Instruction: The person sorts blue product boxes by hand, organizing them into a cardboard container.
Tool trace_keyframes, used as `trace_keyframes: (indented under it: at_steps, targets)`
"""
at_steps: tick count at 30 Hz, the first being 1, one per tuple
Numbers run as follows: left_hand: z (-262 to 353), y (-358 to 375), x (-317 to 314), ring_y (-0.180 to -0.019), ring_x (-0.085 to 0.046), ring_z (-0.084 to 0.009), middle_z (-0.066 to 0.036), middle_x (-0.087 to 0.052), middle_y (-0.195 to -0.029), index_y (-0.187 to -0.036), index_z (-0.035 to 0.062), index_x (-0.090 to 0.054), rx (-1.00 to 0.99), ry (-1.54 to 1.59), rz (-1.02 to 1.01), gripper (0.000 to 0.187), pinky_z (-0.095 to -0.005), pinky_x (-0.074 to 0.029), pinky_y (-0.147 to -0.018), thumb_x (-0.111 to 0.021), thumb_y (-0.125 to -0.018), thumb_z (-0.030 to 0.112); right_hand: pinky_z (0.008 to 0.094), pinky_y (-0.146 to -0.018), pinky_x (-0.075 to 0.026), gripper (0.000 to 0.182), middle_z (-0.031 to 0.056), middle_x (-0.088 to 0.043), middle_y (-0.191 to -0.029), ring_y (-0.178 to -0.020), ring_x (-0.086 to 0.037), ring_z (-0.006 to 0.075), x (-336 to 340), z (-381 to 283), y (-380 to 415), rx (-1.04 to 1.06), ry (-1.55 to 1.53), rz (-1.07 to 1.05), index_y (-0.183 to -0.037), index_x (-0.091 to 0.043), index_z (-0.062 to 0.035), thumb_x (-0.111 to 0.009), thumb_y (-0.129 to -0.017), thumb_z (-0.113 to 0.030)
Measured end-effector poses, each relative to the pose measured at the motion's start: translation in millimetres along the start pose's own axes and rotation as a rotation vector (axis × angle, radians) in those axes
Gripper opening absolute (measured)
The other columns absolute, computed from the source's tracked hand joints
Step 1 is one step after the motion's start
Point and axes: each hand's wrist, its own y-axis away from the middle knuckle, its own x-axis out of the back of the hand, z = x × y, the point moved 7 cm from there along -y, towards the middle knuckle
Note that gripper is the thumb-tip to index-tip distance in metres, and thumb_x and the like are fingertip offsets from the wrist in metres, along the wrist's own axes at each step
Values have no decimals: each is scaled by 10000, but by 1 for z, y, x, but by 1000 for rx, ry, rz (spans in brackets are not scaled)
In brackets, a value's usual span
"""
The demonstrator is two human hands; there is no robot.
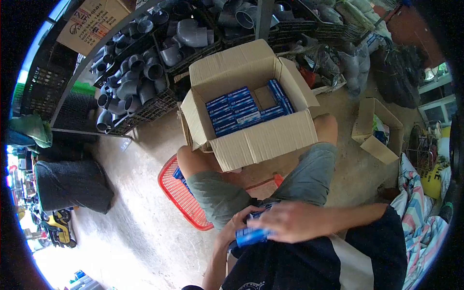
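My left hand (238, 221) is closed around small blue boxes at my lap, its fingers curled over their upper end. Across them reaches my right hand (290, 221), smeared by motion, its fingers on a blue box (251, 237) that is blurred too. Part of that box is hidden under the right hand. In front of my knees, a large open cardboard box (263, 147) holds several blue boxes (232, 110) with white print, packed in rows. Beside my left thigh, a red plastic basket (179, 205) contains more blue boxes (181, 179), partly hidden by my leg.
Black crates (159, 99) full of grey pipe elbows (129, 88) stand behind and left of the cardboard box. A smaller open carton (392, 126) sits to the right. A black-covered bin (72, 186) is at the left, and striped cloth (418, 222) lies at the right.
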Motion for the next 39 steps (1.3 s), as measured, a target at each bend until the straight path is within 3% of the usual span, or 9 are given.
trace_keyframes:
  at_steps: [2, 4, 6, 9, 14, 21, 27, 33, 39]
  targets:
    - [12, -3, -1, -1077, -625, -178, -86, -670, -1214, -1301, 97, -623, 46, -110, 44, 503, -316, -492, -945, -770, -869, 308, 430, -911, -555, 660, 260, -629, -1213, -1067, -665, 379, 55, 35, -14, -242, -170, 1, -1445, -428, -23, -709, -884, -227]
    - [22, -6, 1, -1046, -622, -172, -84, -671, -1202, -1304, 102, -623, 116, -172, 18, 515, -312, -492, -920, -772, -865, 326, 404, -927, -542, 656, 242, -635, -1232, -1068, -668, 348, 105, 88, -19, -371, 78, 234, -1426, -455, -1, -721, -891, -270]
    - [17, -9, 4, -1081, -621, -153, -77, -679, -1236, -1316, 90, -614, 105, -225, 5, 529, -298, -484, -938, -794, -855, 277, 379, -951, -520, 694, 174, -650, -1231, -1088, -657, 283, 139, 176, -25, -677, -398, 520, -1409, -480, 19, -753, -877, -333]
    - [24, -7, 8, -1034, -633, -199, -113, -668, -1212, -1308, 110, -621, 82, -226, 26, 525, -322, -491, -898, -773, -859, 338, 327, -888, -524, 625, 98, -660, -1212, -1099, -625, 168, 162, 271, -61, -799, -713, 474, -1296, -537, -23, -836, -788, -231]
    - [20, -6, 13, -1092, -637, -266, -153, -646, -1205, -1311, 124, -622, 5, -238, 44, 540, -356, -495, -927, -775, -850, 360, 390, -1004, -499, 738, 193, -539, -1336, -1187, -588, 321, 147, 417, -75, -1029, 190, 160, -1413, -442, 3, -791, -774, -116]
    - [22, -5, 21, -1130, -629, -311, -165, -614, -1226, -1312, 151, -625, -6, -248, 67, 537, -396, -498, -969, -768, -849, 383, 462, -1115, -413, 752, 282, -409, -1456, -1334, -453, 445, 129, 403, -92, -935, 773, -186, -1410, -376, 66, -743, -755, 10]
    - [19, -9, 24, -1135, -631, -320, -157, -617, -1223, -1312, 170, -630, 47, -250, 32, 542, -395, -499, -977, -772, -841, 396, 436, -1148, -386, 820, 274, -341, -1508, -1412, -375, 399, 124, 430, -88, -773, 850, -252, -1446, -312, 85, -731, -744, 26]
    - [23, -8, 23, -1144, -626, -323, -162, -623, -1215, -1304, 167, -634, 53, -230, 42, 537, -403, -499, -978, -779, -835, 387, 448, -1001, -516, 690, 262, -638, -1224, -1188, -609, 392, 138, 412, -100, -877, 834, -391, -1366, -474, 20, -768, -747, -61]
    - [20, -6, 22, -1119, -629, -325, -169, -619, -1223, -1300, 162, -635, 39, -245, 60, 537, -393, -505, -956, -783, -835, 386, 463, -872, -571, 497, 215, -724, -994, -996, -695, 393, 142, 428, -109, -834, 947, -411, -1130, -670, 21, -809, -695, -176]
